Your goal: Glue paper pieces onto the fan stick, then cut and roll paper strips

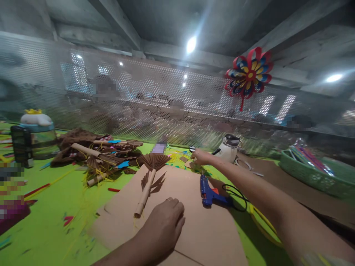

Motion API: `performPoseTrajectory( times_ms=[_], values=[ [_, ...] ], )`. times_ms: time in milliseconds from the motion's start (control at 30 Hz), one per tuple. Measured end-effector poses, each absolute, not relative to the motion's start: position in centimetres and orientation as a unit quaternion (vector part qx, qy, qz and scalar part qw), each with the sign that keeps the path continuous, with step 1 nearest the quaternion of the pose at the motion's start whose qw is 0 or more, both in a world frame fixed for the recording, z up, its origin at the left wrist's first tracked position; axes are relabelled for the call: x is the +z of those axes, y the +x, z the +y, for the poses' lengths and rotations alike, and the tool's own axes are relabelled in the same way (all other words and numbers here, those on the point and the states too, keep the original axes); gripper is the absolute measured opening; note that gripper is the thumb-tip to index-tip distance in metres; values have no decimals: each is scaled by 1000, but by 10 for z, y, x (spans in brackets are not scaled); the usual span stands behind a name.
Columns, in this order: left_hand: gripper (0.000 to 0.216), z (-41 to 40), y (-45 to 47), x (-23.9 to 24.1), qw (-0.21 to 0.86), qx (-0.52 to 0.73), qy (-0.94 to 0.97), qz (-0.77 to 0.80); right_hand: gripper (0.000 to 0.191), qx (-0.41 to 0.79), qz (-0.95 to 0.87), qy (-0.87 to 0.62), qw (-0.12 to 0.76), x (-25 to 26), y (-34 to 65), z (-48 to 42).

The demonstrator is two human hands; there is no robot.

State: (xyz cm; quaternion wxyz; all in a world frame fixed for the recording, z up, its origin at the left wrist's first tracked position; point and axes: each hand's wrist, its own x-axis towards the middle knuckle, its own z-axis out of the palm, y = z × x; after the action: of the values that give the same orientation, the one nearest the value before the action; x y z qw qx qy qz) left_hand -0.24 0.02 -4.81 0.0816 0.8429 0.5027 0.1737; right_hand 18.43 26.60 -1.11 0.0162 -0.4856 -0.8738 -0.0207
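Note:
My left hand (166, 225) rests on a large brown cardboard sheet (191, 195), fingers curled in and nothing showing in them. Just beyond it lies a paper tree (146, 190), with a rolled-paper trunk and pleated brown paper fans. My right hand (198, 157) reaches past the sheet to the far side of the table, by yellow strands and paper scraps (183, 159). Its fingertips are small and blurred, so what they touch is unclear. A blue hot glue gun (206, 192) lies on the sheet's right part, below my right forearm.
A pile of brown paper pieces (97, 151) lies at the left, near a lidded jar (43, 136) and a black box-shaped object (21, 146). A penguin-shaped container (229, 149) and a green basket (310, 173) stand right. A perforated screen (155, 99) runs behind.

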Motion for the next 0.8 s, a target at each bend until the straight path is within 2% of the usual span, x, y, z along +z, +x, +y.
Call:
performPoseTrajectory(
  times_ms=[67,233,400,600,800],
  values=[
    [18,0,-2,-47,82,177,842,502,31,6,-879,-477,-16,-19,176,266],
    [15,-1,-2,-46,86,179,843,501,36,62,-875,-474,-74,-25,167,275],
    [13,-1,-3,-49,83,187,840,503,22,74,-861,-489,-119,-19,168,279],
    [13,0,-4,-52,80,197,837,505,29,34,-842,-520,-141,-4,176,273],
    [11,2,-5,-53,78,203,836,504,29,-101,-829,-540,-108,32,184,260]
  ],
)
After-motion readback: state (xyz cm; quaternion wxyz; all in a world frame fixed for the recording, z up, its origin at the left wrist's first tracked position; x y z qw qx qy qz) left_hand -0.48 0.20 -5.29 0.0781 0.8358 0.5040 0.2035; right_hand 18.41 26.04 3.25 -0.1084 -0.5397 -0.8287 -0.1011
